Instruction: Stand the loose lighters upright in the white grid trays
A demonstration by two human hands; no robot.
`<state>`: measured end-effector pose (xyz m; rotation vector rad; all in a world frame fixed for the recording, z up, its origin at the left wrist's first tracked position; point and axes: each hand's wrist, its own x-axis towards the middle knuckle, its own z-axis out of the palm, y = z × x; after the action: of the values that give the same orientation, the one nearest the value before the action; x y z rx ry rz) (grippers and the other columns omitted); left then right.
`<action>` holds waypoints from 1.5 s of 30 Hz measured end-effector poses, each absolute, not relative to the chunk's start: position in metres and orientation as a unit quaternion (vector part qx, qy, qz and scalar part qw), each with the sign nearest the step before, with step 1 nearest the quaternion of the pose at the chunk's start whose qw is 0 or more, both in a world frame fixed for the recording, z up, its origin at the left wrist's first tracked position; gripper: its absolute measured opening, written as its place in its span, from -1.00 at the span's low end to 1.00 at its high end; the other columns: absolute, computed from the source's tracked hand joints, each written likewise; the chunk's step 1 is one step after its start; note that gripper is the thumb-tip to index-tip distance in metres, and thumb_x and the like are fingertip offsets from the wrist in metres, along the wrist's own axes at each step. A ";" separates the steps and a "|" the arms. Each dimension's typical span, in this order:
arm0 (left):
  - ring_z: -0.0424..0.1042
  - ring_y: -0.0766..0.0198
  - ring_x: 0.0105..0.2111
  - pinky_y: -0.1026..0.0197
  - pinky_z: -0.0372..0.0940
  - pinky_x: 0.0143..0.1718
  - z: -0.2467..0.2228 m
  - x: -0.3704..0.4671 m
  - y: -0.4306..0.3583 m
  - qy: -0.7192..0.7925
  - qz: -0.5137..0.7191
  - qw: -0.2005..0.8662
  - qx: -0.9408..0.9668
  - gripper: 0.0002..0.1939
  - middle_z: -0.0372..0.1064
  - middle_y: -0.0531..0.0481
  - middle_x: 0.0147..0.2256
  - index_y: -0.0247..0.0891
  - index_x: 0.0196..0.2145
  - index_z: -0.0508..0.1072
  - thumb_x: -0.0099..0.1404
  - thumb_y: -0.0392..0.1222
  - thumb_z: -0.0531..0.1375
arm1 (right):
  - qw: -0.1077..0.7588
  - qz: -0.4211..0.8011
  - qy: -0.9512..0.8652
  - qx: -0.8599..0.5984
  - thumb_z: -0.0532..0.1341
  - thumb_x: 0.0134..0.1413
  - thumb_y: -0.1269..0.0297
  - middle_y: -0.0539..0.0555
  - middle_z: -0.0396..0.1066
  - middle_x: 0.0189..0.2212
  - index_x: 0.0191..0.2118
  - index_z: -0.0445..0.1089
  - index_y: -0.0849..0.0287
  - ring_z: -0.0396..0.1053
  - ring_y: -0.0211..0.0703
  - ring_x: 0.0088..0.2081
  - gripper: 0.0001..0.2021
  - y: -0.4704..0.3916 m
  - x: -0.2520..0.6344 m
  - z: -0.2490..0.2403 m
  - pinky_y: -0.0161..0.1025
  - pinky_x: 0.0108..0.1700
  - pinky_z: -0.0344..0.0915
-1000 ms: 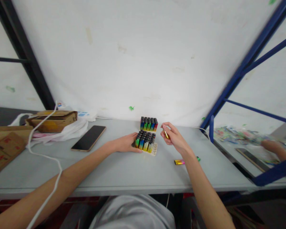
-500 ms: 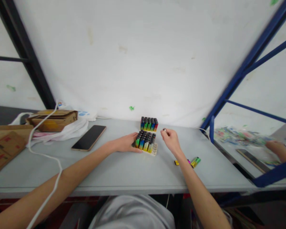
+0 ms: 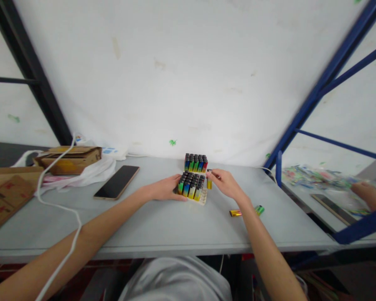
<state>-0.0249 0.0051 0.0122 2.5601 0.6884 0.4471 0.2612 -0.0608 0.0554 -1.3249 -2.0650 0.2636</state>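
Rows of upright lighters point(image 3: 191, 184) with black tops and coloured bodies stand in a pale tray point(image 3: 203, 198), whose right-hand column of slots shows bare. My left hand point(image 3: 167, 187) is closed round the tray's left side, thumb along the near edge. A yellow lighter point(image 3: 209, 179) hangs upright from the fingertips of my right hand point(image 3: 224, 181), just right of the tray's far corner. Behind, a second full block of lighters point(image 3: 196, 162) stands near the wall. Loose lighters lie on the table by my right forearm: a gold one point(image 3: 235, 213) and a green one point(image 3: 259, 210), partly hidden.
A phone point(image 3: 117, 182) lies to the left. Beyond it are a cardboard box point(image 3: 70, 159), a white plastic bag point(image 3: 94, 173) and a white cable point(image 3: 77, 213) crossing my left forearm. At right, past blue metal bars point(image 3: 301, 110), another person's hand point(image 3: 365, 193) is near plastic-wrapped items.
My right hand has turned and moved slightly left toward the tray, bringing the yellow lighter upright into view. My left hand still holds the tray in place.
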 end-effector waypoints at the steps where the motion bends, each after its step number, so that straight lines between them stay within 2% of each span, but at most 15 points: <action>1: 0.33 -0.10 0.23 -0.05 0.14 0.35 0.012 -0.025 0.005 0.250 0.160 0.225 0.928 -0.19 0.31 -0.22 0.23 -0.24 0.30 0.30 0.24 0.22 0.35 | 0.313 0.110 -0.794 -0.509 0.02 0.40 -0.12 0.00 0.37 -0.55 -0.49 0.30 0.13 0.28 -0.18 -0.47 -0.48 -0.061 0.262 0.055 -0.25 -0.34 0.16; 3: 0.33 -0.10 0.22 -0.06 0.15 0.35 0.011 -0.025 0.006 0.248 0.161 0.226 0.928 -0.20 0.32 -0.22 0.22 -0.24 0.30 0.30 0.25 0.22 0.35 | 0.287 0.145 -0.800 -0.507 0.04 0.40 -0.09 0.00 0.42 -0.56 -0.47 0.33 0.14 0.33 -0.18 -0.50 -0.50 -0.061 0.264 0.053 -0.26 -0.35 0.17; 8: 0.35 -0.11 0.20 -0.04 0.18 0.33 0.010 -0.026 0.006 0.253 0.166 0.223 0.927 -0.20 0.33 -0.20 0.22 -0.22 0.28 0.33 0.23 0.24 0.36 | 0.269 0.189 -0.803 -0.496 0.11 0.37 -0.05 0.08 0.55 -0.47 -0.37 0.42 0.16 0.46 -0.12 -0.43 -0.58 -0.058 0.272 0.047 -0.27 -0.33 0.24; 17: 0.33 -0.10 0.22 -0.05 0.14 0.36 0.010 -0.025 0.007 0.248 0.161 0.217 0.930 -0.19 0.31 -0.23 0.22 -0.24 0.31 0.29 0.25 0.23 0.35 | 0.228 0.157 -0.826 -0.490 0.14 0.36 0.12 0.09 0.54 -0.47 -0.35 0.47 0.20 0.44 -0.12 -0.44 -0.68 -0.056 0.270 0.045 -0.25 -0.33 0.25; 20: 0.33 -0.10 0.23 -0.06 0.14 0.36 0.011 -0.025 0.006 0.252 0.155 0.220 0.929 -0.20 0.31 -0.21 0.22 -0.22 0.30 0.30 0.24 0.23 0.34 | 0.215 0.181 -0.829 -0.484 0.18 0.31 0.17 0.09 0.57 -0.43 -0.28 0.53 0.19 0.45 -0.10 -0.42 -0.75 -0.057 0.269 0.044 -0.24 -0.32 0.28; 22: 0.32 -0.11 0.23 -0.05 0.14 0.36 0.012 -0.024 0.005 0.256 0.150 0.220 0.929 -0.20 0.31 -0.21 0.22 -0.21 0.30 0.31 0.24 0.24 0.34 | 0.198 0.203 -0.823 -0.492 0.25 0.25 0.16 0.09 0.59 -0.40 -0.19 0.57 0.17 0.47 -0.09 -0.40 -0.78 -0.059 0.275 0.047 -0.22 -0.29 0.31; 25: 0.31 -0.11 0.24 -0.06 0.12 0.38 0.013 -0.024 0.005 0.257 0.149 0.224 0.928 -0.20 0.30 -0.21 0.24 -0.20 0.29 0.32 0.24 0.27 0.33 | 0.163 0.229 -0.797 -0.535 0.37 0.08 0.14 0.10 0.60 -0.33 -0.13 0.58 0.15 0.50 -0.06 -0.34 -0.73 -0.071 0.295 0.059 -0.21 -0.26 0.34; 30: 0.33 -0.12 0.21 -0.07 0.13 0.37 0.013 -0.024 0.006 0.257 0.155 0.227 0.926 -0.19 0.30 -0.19 0.25 -0.20 0.28 0.34 0.23 0.29 0.33 | 0.026 0.285 -0.753 -0.593 0.52 -0.30 0.24 0.05 0.58 -0.33 -0.25 0.59 0.09 0.47 -0.07 -0.36 -0.65 -0.098 0.330 0.080 -0.24 -0.38 0.28; 34: 0.34 -0.11 0.20 -0.08 0.15 0.35 0.013 -0.024 0.006 0.259 0.157 0.219 0.927 -0.17 0.31 -0.18 0.24 -0.21 0.29 0.32 0.23 0.30 0.33 | -0.020 0.282 -0.731 -0.622 0.51 -0.39 0.29 0.00 0.56 -0.37 -0.35 0.59 0.07 0.43 -0.11 -0.42 -0.69 -0.100 0.336 0.076 -0.25 -0.44 0.21; 37: 0.33 -0.11 0.22 -0.07 0.13 0.37 0.014 -0.024 0.005 0.257 0.153 0.213 0.930 -0.20 0.31 -0.18 0.25 -0.20 0.29 0.32 0.24 0.28 0.33 | -0.016 0.293 -0.723 -0.625 0.47 -0.37 0.33 -0.01 0.54 -0.47 -0.45 0.55 0.11 0.40 -0.12 -0.46 -0.79 -0.089 0.334 0.065 -0.25 -0.44 0.19; 39: 0.33 -0.11 0.23 -0.07 0.13 0.37 0.015 -0.024 0.004 0.260 0.147 0.214 0.930 -0.22 0.31 -0.19 0.24 -0.20 0.27 0.34 0.25 0.28 0.32 | 0.020 0.286 -0.732 -0.618 0.45 -0.27 0.29 0.01 0.53 -0.49 -0.42 0.53 0.13 0.39 -0.13 -0.46 -0.82 -0.083 0.331 0.061 -0.25 -0.43 0.20; 43: 0.33 -0.12 0.23 -0.08 0.14 0.36 0.016 -0.024 0.003 0.260 0.157 0.222 0.926 -0.20 0.32 -0.20 0.24 -0.22 0.28 0.33 0.24 0.27 0.34 | 0.170 0.305 -0.770 -0.534 0.26 0.18 0.06 0.00 0.53 -0.46 -0.10 0.45 0.14 0.40 -0.19 -0.46 -0.71 -0.080 0.323 0.065 -0.25 -0.34 0.29; 45: 0.32 -0.12 0.24 -0.08 0.14 0.37 0.015 -0.024 0.004 0.252 0.162 0.222 0.928 -0.19 0.31 -0.20 0.25 -0.21 0.28 0.32 0.24 0.27 0.34 | 0.246 0.321 -0.770 -0.494 0.19 0.27 -0.06 -0.02 0.48 -0.46 0.02 0.41 0.14 0.38 -0.22 -0.48 -0.60 -0.081 0.316 0.068 -0.26 -0.35 0.32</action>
<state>-0.0243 0.0041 0.0154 2.5644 0.6953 0.4490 0.3164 -0.0806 0.0681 -1.3475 -2.1005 0.8751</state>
